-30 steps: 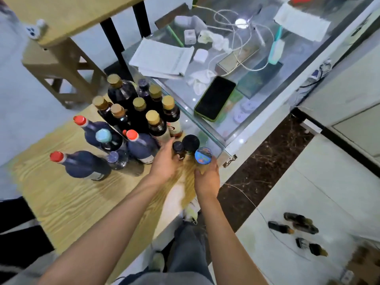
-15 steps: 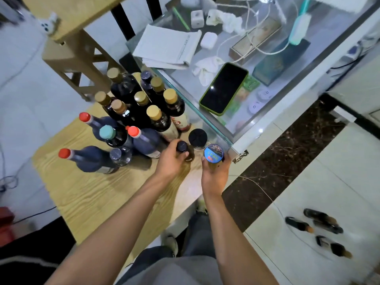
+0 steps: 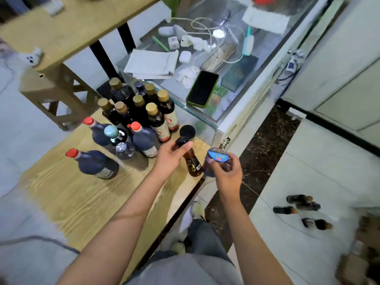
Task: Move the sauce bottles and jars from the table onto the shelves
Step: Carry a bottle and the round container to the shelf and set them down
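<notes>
left hand (image 3: pixel 168 159): grips small bottle (image 3: pixel 190 158); right hand (image 3: pixel 228 174): grips jar (image 3: pixel 217 160)

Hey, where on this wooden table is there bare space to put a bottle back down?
The wooden table is bare across its near part, between the lying red-capped dark bottle and the near edge. The far corner is crowded: gold-capped dark bottles stand tightly together beside the glass counter, with red-capped ones alongside.

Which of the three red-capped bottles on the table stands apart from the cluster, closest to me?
The red-capped bottle at the near left. It stands alone on bare wood; the other two red-capped bottles stand in with the cluster beside the teal-capped bottle.
</notes>
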`<state>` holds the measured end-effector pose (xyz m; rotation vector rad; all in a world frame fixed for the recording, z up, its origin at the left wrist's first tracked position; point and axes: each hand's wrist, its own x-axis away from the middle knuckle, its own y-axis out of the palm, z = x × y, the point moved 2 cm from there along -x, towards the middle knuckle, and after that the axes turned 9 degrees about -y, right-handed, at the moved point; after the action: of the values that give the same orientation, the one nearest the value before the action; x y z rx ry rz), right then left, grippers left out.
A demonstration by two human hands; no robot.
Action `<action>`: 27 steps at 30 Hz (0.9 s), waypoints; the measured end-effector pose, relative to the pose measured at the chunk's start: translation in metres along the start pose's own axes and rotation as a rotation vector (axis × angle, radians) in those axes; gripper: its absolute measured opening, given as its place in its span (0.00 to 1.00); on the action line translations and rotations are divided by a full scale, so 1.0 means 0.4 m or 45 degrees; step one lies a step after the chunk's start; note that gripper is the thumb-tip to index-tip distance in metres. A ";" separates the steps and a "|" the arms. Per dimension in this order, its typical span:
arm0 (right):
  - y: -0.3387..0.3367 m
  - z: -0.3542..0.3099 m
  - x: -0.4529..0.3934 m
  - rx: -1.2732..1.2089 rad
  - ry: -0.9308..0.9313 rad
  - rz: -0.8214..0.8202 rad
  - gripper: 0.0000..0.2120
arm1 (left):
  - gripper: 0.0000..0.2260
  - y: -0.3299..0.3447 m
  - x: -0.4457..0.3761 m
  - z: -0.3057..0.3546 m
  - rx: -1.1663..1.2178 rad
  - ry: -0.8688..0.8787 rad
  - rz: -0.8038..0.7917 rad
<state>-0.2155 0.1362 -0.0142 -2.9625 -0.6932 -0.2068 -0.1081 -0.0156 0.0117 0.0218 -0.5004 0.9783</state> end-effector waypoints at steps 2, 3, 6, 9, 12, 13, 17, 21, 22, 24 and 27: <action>-0.027 -0.042 0.045 -0.074 -0.040 0.007 0.17 | 0.12 0.014 0.044 0.022 0.002 0.038 -0.051; -0.045 -0.064 0.073 -0.107 -0.052 0.024 0.15 | 0.10 0.021 0.071 0.034 0.002 0.063 -0.077; -0.102 -0.125 0.153 -0.174 -0.090 0.045 0.14 | 0.12 0.055 0.148 0.058 0.014 0.102 -0.164; -0.183 -0.156 0.237 -0.197 -0.116 0.136 0.16 | 0.17 0.100 0.229 0.073 -0.025 0.127 -0.307; -0.278 -0.187 0.315 -0.210 -0.149 0.259 0.20 | 0.10 0.162 0.319 0.098 -0.066 0.188 -0.400; -0.312 -0.199 0.341 -0.208 -0.157 0.311 0.20 | 0.10 0.185 0.353 0.113 -0.097 0.231 -0.431; -0.462 -0.260 0.430 -0.221 -0.216 0.488 0.14 | 0.15 0.300 0.487 0.176 -0.205 0.353 -0.551; -0.639 -0.314 0.502 -0.262 -0.286 0.675 0.17 | 0.17 0.436 0.642 0.251 -0.257 0.489 -0.669; -0.690 -0.327 0.521 -0.281 -0.307 0.717 0.18 | 0.17 0.475 0.686 0.268 -0.274 0.540 -0.697; -0.792 -0.352 0.561 -0.316 -0.356 0.786 0.15 | 0.16 0.552 0.779 0.301 -0.277 0.624 -0.749; -0.947 -0.387 0.621 -0.274 -0.424 0.865 0.14 | 0.15 0.684 0.914 0.332 -0.270 0.718 -0.847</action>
<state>-0.1815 0.5635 0.1985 -3.2564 0.3659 0.2850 -0.2127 0.3961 0.2256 -0.2583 -0.0525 0.2471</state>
